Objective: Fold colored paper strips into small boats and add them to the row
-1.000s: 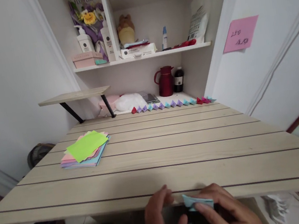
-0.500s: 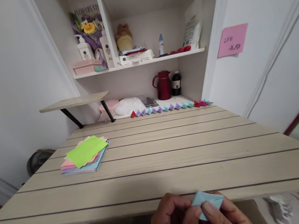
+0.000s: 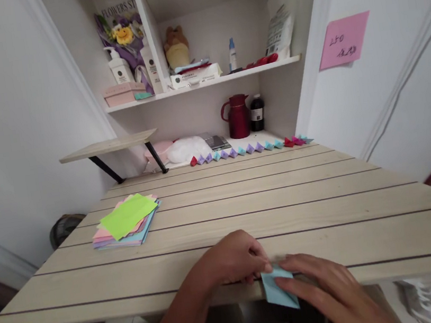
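Observation:
A light blue folded paper [image 3: 279, 292] is at the front edge of the table, tilted, its lower part extending past the edge. My left hand [image 3: 235, 259] is closed, with thumb and fingertips pinching the paper's upper left corner. From the right, my right hand [image 3: 331, 287] reaches over with its fingers stretched and apart. One fingertip rests on the paper's face and another lies near its upper right edge. The underside of the paper is hidden.
A stack of coloured paper sheets [image 3: 128, 222] lies on the table's left. Along the back edge runs a row of small folded paper pieces [image 3: 249, 149]. A small raised shelf [image 3: 111, 145] stands back left; a red jug [image 3: 238, 118] and dark bottle [image 3: 257, 114] stand behind.
The blue paper was held up between both hands; now it is lower and turned at the table edge. My left hand has swung over the table, and my right fingers have spread out.

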The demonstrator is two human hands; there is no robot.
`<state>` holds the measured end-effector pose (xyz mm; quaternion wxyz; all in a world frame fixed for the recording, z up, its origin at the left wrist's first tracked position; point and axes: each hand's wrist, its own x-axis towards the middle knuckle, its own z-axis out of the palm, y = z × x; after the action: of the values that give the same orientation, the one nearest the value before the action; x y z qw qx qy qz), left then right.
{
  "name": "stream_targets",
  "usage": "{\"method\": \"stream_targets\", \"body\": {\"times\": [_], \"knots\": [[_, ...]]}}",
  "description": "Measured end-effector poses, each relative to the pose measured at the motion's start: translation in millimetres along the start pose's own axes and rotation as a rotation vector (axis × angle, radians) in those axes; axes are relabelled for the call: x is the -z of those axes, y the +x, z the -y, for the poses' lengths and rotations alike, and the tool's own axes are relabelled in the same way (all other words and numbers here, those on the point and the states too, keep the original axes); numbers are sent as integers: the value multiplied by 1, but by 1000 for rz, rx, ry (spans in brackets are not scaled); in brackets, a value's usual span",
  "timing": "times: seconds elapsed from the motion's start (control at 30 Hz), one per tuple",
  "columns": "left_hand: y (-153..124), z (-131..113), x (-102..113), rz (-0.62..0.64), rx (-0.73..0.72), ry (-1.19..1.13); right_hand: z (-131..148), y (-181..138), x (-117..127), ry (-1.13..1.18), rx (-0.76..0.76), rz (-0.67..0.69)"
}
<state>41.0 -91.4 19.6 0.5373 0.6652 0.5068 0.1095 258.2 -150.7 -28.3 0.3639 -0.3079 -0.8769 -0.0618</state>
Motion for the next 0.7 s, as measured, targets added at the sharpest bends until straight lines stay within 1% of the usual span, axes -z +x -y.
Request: {"method": "stream_targets", "body": {"times": [0.07, 0.13, 0.17, 0.2, 0.23, 0.27, 0.33, 0.4, 0.47, 0.5, 0.53, 0.63, 0.67, 0.7], "knots": [[2, -5, 4, 55, -30, 95, -6, 0, -8, -98, 72, 77], [3, -10, 3, 77, -65, 182, -9, -3, -15, -128, 80, 99], [3, -11, 1, 60, -96, 223, -10, -6, -18, -125, 80, 91], [2, -11, -2, 5, -139, 263, -10, -10, -20, -115, 76, 79], [1, -10, -6, -82, -190, 302, -11, -13, -23, -102, 67, 65], [-1, -9, -11, -205, -263, 344, -11, -15, -25, -90, 51, 56], [-9, -2, -21, -536, -349, 430, -10, -17, -28, -68, 20, 35], [-21, 8, -32, -801, -457, 507, -8, -17, -29, -53, -6, 23], [-35, 21, -42, -1094, -615, 618, -6, -15, -29, -41, -27, 10], [-40, 27, -48, -1171, -675, 682, -4, -14, -28, -34, -38, 4], [-44, 34, -53, -1202, -718, 732, -4, -13, -27, -26, -47, 4], [-44, 52, -70, -1228, -753, 782, -3, -13, -25, -9, -74, 36], [-41, 56, -75, -1219, -772, 823, -3, -13, -24, -8, -79, 52], [-37, 59, -79, -1183, -805, 894, -3, -14, -24, -10, -79, 64]]}}
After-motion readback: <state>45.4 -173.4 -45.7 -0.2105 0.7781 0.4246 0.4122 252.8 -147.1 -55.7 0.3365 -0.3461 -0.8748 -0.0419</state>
